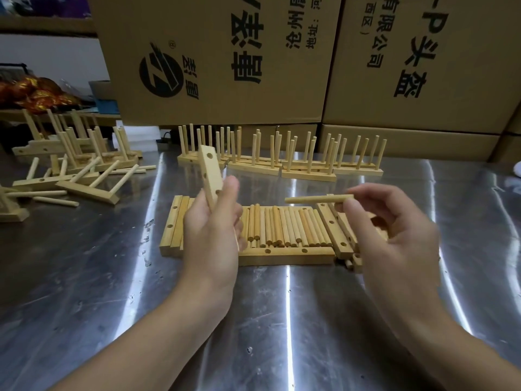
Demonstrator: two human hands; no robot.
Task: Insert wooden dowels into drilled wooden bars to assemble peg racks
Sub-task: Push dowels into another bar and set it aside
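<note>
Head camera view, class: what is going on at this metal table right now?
A person is putting peg racks together at a metal table. The left hand holds a drilled bar up off the table, and the right hand pinches a dowel level beside it, not yet in a hole. Under the hands lie loose dowels, with spare bars round them. Finished racks stand in a row behind; other racks lie tumbled at the far left.
</note>
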